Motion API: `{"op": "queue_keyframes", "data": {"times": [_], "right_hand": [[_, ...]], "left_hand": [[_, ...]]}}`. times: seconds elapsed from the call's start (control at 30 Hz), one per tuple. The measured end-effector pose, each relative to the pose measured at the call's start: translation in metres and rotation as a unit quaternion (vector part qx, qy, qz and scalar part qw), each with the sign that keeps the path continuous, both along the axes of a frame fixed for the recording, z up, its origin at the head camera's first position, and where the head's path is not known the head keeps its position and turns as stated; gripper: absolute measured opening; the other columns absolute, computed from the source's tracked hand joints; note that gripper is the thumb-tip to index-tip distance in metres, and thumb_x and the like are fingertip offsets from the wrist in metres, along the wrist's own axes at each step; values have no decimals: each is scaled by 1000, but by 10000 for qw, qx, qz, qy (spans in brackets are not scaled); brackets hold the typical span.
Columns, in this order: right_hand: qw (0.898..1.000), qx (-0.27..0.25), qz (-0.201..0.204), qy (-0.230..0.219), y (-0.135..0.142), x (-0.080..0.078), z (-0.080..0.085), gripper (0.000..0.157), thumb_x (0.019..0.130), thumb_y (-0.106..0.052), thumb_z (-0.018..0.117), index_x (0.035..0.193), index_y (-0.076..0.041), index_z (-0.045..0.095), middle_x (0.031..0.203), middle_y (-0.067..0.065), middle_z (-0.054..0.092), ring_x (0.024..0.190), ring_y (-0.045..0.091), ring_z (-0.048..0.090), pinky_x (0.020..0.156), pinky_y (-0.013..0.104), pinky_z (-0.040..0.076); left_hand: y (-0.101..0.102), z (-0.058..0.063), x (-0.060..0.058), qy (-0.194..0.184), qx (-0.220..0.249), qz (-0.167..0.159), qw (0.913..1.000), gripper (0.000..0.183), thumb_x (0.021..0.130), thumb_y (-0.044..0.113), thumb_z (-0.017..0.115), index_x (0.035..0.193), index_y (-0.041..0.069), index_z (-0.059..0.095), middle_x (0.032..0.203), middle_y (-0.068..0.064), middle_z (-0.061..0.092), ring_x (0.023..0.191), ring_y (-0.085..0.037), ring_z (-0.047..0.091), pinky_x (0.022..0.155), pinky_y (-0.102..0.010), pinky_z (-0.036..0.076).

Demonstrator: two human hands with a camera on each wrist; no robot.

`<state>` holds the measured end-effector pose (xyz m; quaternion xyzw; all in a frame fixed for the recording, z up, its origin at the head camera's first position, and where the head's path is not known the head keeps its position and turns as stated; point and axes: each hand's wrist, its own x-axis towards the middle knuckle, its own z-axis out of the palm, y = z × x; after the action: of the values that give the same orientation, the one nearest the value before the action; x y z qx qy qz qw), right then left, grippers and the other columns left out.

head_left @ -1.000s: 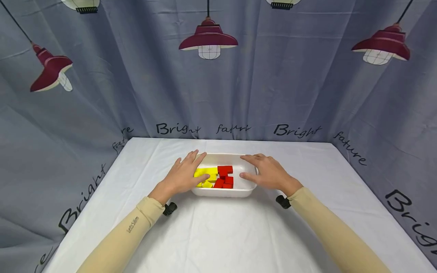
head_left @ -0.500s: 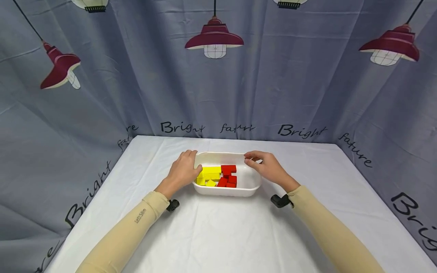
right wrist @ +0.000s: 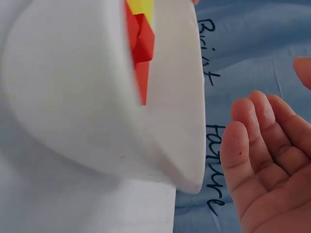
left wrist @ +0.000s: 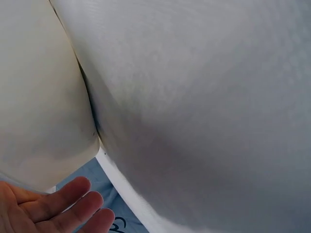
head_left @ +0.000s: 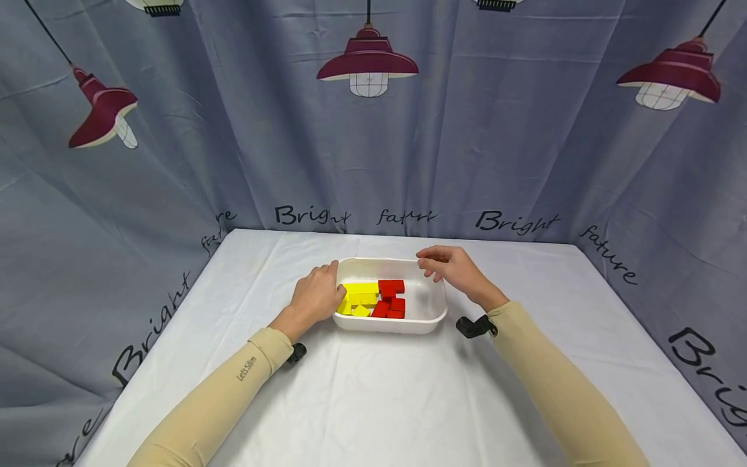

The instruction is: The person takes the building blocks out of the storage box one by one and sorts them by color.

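Observation:
A white rectangular tray with rounded corners stands near the far middle of the white table. Inside it, yellow blocks lie at the left and red blocks in the middle. My left hand grips the tray's left end, thumb over the rim. In the left wrist view several of its fingertips show past the tray wall; the thumb is hidden there. Above the tray's back right corner hovers my right hand, its fingers loosely bent. The right wrist view shows these fingers apart from the rim, holding nothing.
White cloth covers the table. A grey-blue curtain with printed lamps and lettering hangs behind and along both sides. A black wrist camera sits below the right wrist, another by the left.
My left hand has gone from spread over the tray's left end to gripping its rim. My right hand has drawn its fingers together and lifted slightly off the right end.

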<state>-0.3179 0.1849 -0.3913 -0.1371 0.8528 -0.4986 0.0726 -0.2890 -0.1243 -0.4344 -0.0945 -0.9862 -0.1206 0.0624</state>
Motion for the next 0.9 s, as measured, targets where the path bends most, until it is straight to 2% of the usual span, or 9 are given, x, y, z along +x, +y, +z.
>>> {"op": "queue_keyframes", "data": {"times": [0.27,0.37,0.47,0.53,0.7,0.77,0.9], "right_hand": [[9994,87,118,-307,-14,-16,6,36,96,-33,66,123,-9,68,112,21,66,88,28,62,80,42,55],[9986,161,142,-486,-20,-19,6,39,95,-33,67,124,-7,68,107,23,66,86,31,60,81,46,53],[9976,264,175,-615,-24,-21,3,43,95,-34,68,127,-5,68,101,23,65,88,39,60,82,48,52],[9970,382,220,-641,-26,-23,0,46,95,-36,67,128,-5,67,100,24,64,91,44,59,80,45,51],[9941,681,312,-785,-32,-32,-5,42,95,-35,66,126,-7,69,110,27,64,84,31,61,74,32,51],[9930,745,326,-855,-34,-36,-7,40,95,-33,66,125,-7,70,112,26,65,81,24,61,73,29,51],[9914,890,374,-889,-38,-38,-12,38,95,-31,67,124,-7,71,110,24,66,81,25,60,73,29,51]], "left_hand": [[-1,-1,2,-81,48,22,10000,61,98,27,51,151,0,39,134,-18,62,119,-33,62,92,-50,54],[0,-1,2,-84,51,23,9999,61,98,28,50,152,0,38,134,-18,62,119,-32,62,92,-50,53],[1,-2,1,-100,47,6,9999,62,98,27,50,152,0,38,134,-18,62,119,-33,62,92,-51,53],[2,-3,1,-98,42,-4,9999,61,99,27,50,152,0,38,134,-18,63,118,-33,62,92,-50,53],[3,-1,1,-62,-14,7,10000,60,99,27,49,152,0,37,129,-18,64,115,-32,64,90,-49,54],[2,0,1,-88,-39,35,9999,61,99,27,48,152,0,37,128,-18,65,115,-32,65,90,-49,54],[1,-1,2,-210,-26,80,9997,62,100,28,47,154,1,35,131,-18,64,117,-32,64,92,-49,53]]}}
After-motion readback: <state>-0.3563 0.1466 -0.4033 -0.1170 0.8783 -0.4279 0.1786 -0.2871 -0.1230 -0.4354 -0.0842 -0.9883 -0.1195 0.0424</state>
